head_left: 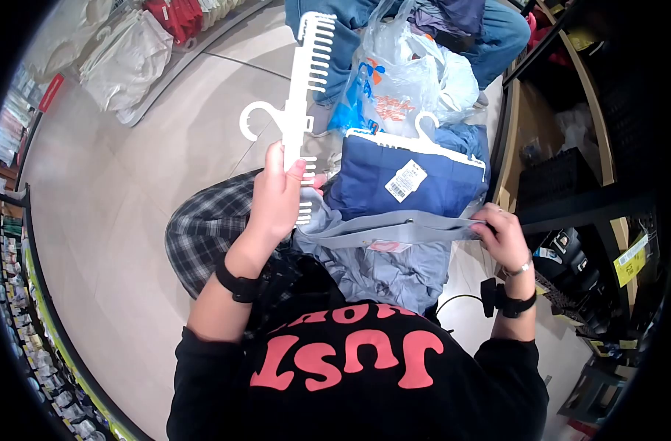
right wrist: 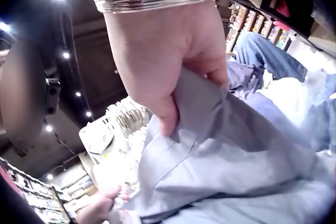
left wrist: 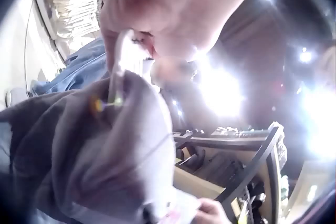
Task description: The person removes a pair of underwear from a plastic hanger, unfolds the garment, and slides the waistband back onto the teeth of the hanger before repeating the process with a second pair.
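Note:
My left hand [head_left: 275, 197] grips a long white plastic hanger [head_left: 299, 92] with toothed clips, held upright with its hook toward the left. Its lower end overlaps the left end of the waistband of a grey garment [head_left: 390, 273]. At the other end of that waistband, my right hand [head_left: 506, 239] pinches the cloth between thumb and fingers. In the right wrist view the grey cloth [right wrist: 184, 166] hangs from that pinch. Just beyond the waistband lies a folded navy garment [head_left: 365, 173] on its own white hanger [head_left: 427, 128], with a paper price tag [head_left: 407, 181].
A clear plastic bag [head_left: 387, 81] with clothes stands ahead, in front of another person's jeans-clad legs [head_left: 501, 44]. Shelving [head_left: 519, 125] runs close along the right. White garments [head_left: 126, 62] hang at the upper left above the tiled floor [head_left: 108, 242].

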A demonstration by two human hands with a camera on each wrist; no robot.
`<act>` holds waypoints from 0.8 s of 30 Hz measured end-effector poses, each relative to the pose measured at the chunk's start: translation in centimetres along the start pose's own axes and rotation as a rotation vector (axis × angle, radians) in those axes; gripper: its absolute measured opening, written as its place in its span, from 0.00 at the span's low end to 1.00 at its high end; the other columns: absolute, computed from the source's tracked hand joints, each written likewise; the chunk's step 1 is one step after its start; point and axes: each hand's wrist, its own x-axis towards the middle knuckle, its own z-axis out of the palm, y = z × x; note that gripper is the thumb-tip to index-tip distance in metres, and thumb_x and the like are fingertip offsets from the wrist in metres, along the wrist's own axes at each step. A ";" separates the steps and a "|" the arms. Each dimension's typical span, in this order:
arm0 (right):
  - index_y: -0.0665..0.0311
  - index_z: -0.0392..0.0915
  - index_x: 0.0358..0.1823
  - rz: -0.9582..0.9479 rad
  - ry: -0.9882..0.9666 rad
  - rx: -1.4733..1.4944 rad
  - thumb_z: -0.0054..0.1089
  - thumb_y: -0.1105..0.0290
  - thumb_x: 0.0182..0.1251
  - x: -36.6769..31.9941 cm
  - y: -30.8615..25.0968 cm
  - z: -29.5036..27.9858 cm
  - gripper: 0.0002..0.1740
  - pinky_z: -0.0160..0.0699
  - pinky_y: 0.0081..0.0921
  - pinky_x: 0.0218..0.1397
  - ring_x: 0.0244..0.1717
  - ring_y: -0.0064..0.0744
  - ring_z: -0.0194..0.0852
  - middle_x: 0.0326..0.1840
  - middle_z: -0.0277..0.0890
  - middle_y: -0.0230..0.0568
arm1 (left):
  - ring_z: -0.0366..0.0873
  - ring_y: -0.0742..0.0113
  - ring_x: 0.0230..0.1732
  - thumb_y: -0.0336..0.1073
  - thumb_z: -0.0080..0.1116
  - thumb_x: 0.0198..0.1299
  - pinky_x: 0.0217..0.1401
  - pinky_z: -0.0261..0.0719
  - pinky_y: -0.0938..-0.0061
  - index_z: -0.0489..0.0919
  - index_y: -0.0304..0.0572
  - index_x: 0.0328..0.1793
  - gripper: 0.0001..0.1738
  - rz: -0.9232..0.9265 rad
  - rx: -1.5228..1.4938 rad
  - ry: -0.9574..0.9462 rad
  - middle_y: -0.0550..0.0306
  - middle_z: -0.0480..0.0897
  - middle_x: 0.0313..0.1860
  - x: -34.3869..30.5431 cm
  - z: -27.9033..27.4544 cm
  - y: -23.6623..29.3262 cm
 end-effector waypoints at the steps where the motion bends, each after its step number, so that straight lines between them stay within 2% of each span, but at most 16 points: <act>1: 0.68 0.74 0.28 -0.043 0.047 0.047 0.60 0.80 0.49 0.2 -1.3 -0.8 0.05 0.70 0.27 0.30 0.27 0.41 0.73 0.26 0.73 0.43 | 0.78 0.68 0.30 0.35 0.37 0.68 0.32 0.77 0.76 0.60 0.35 0.56 0.15 0.043 0.062 0.003 0.53 0.75 0.32 0.0 0.2 -0.1; 3: 0.68 0.74 0.28 -0.107 0.077 0.055 0.62 0.79 0.49 0.5 -3.6 -2.6 0.06 0.70 0.25 0.27 0.24 0.39 0.73 0.23 0.73 0.43 | 0.79 0.66 0.29 0.33 0.38 0.67 0.31 0.76 0.72 0.60 0.33 0.53 0.13 0.131 0.184 0.002 0.49 0.78 0.31 0.0 0.5 -0.5; 4: 0.68 0.74 0.28 -0.136 0.071 0.052 0.63 0.77 0.49 0.6 -4.4 -3.4 0.06 0.69 0.24 0.25 0.22 0.37 0.73 0.22 0.74 0.42 | 0.80 0.62 0.29 0.33 0.39 0.67 0.30 0.75 0.70 0.60 0.32 0.51 0.12 0.114 0.220 -0.006 0.47 0.78 0.29 0.0 0.6 -0.7; 7: 0.67 0.77 0.27 -0.219 -0.046 0.158 0.70 0.68 0.44 1.3 -6.4 -5.7 0.13 0.70 0.21 0.24 0.22 0.35 0.76 0.22 0.76 0.39 | 0.81 0.59 0.29 0.33 0.40 0.66 0.31 0.75 0.69 0.61 0.31 0.47 0.11 0.088 0.337 -0.069 0.46 0.78 0.27 -0.1 0.5 -0.4; 8: 0.66 0.78 0.26 -0.232 -0.092 0.197 0.72 0.63 0.39 1.8 -6.9 -6.5 0.17 0.70 0.20 0.23 0.21 0.33 0.77 0.21 0.77 0.38 | 0.79 0.50 0.30 0.34 0.42 0.65 0.30 0.74 0.65 0.62 0.33 0.45 0.10 0.114 0.366 -0.103 0.41 0.78 0.28 -0.2 0.5 -0.4; 12: 0.65 0.78 0.27 -0.439 -0.401 0.278 0.73 0.62 0.39 4.1 -8.6 -9.4 0.17 0.69 0.22 0.22 0.21 0.35 0.75 0.21 0.75 0.36 | 0.73 0.38 0.31 0.37 0.43 0.63 0.31 0.68 0.56 0.63 0.38 0.47 0.11 0.185 0.610 -0.391 0.36 0.75 0.29 -0.4 -0.6 0.3; 15: 0.64 0.78 0.26 -0.464 -0.428 0.233 0.73 0.64 0.40 5.3 -9.4 -11.0 0.15 0.68 0.23 0.23 0.21 0.35 0.73 0.21 0.74 0.35 | 0.73 0.40 0.32 0.37 0.43 0.63 0.33 0.68 0.57 0.64 0.38 0.46 0.11 0.255 0.664 -0.580 0.39 0.76 0.30 -0.8 -1.2 1.1; 17: 0.64 0.77 0.23 -0.393 -0.363 0.081 0.71 0.65 0.43 5.8 -9.7 -12.6 0.13 0.67 0.23 0.24 0.22 0.34 0.72 0.20 0.73 0.36 | 0.74 0.44 0.34 0.37 0.44 0.62 0.35 0.69 0.59 0.68 0.40 0.45 0.10 0.265 0.677 -0.630 0.44 0.77 0.31 -1.2 -1.7 2.1; 19: 0.65 0.77 0.22 -0.397 -0.210 0.068 0.70 0.67 0.44 6.1 -9.3 -13.0 0.11 0.67 0.23 0.25 0.22 0.33 0.72 0.20 0.73 0.37 | 0.74 0.46 0.34 0.37 0.44 0.62 0.35 0.69 0.60 0.70 0.41 0.45 0.10 0.288 0.661 -0.649 0.46 0.77 0.31 -1.6 -2.2 3.1; 21: 0.66 0.76 0.21 -0.367 -0.099 0.186 0.69 0.70 0.45 6.1 -8.7 -12.8 0.10 0.66 0.21 0.26 0.21 0.32 0.71 0.19 0.72 0.37 | 0.75 0.48 0.36 0.39 0.44 0.62 0.37 0.71 0.62 0.72 0.43 0.45 0.11 0.330 0.684 -0.617 0.47 0.78 0.32 -1.7 -2.3 4.3; 23: 0.67 0.73 0.22 -0.435 -0.030 0.244 0.65 0.68 0.50 6.3 -8.7 -12.4 0.11 0.65 0.19 0.28 0.23 0.27 0.69 0.23 0.73 0.38 | 0.75 0.48 0.37 0.40 0.44 0.62 0.37 0.71 0.63 0.71 0.43 0.46 0.12 0.339 0.701 -0.572 0.47 0.78 0.33 -2.0 -2.1 5.4; 24: 0.67 0.72 0.23 -0.379 0.036 0.315 0.63 0.68 0.52 6.2 -8.7 -12.2 0.11 0.65 0.18 0.29 0.24 0.25 0.68 0.26 0.73 0.39 | 0.76 0.47 0.38 0.38 0.44 0.62 0.40 0.72 0.63 0.71 0.42 0.46 0.11 0.346 0.659 -0.560 0.45 0.78 0.35 -2.0 -2.0 5.3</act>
